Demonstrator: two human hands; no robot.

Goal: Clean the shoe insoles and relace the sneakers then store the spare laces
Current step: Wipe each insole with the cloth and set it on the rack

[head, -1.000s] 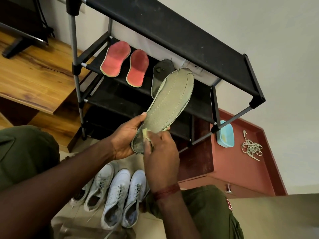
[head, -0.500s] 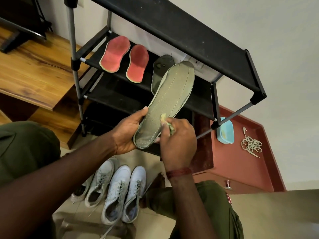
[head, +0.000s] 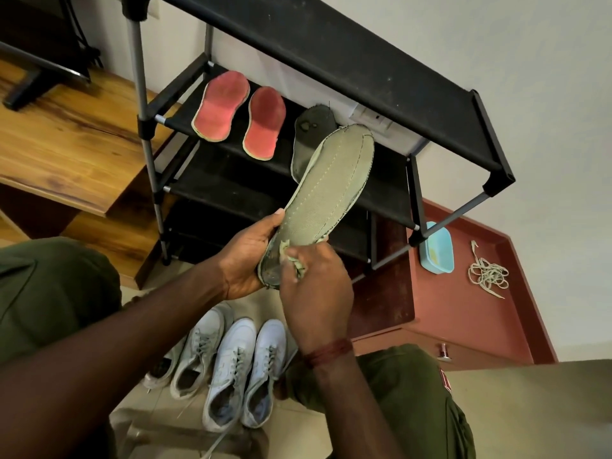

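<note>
My left hand [head: 246, 256] grips the heel end of a grey-green stitched insole [head: 326, 190], holding it up in front of the shoe rack. My right hand [head: 314, 286] pinches a small pale cloth [head: 293, 258] and presses it against the insole's heel. Two red insoles [head: 222, 106] [head: 265, 122] and a dark grey insole [head: 309, 130] lie on the rack's second shelf. Several white sneakers [head: 231, 362] stand on the floor between my knees. A tangle of spare laces [head: 486, 273] lies on the red cabinet top.
The black shoe rack [head: 331, 44] stands ahead against the wall. A light blue tub [head: 435, 248] sits on the red cabinet [head: 463, 319] at the right. A wooden TV stand [head: 66, 147] is to the left.
My right hand with the cloth has slid back down the insole from its middle to the heel. The view has shifted slightly.
</note>
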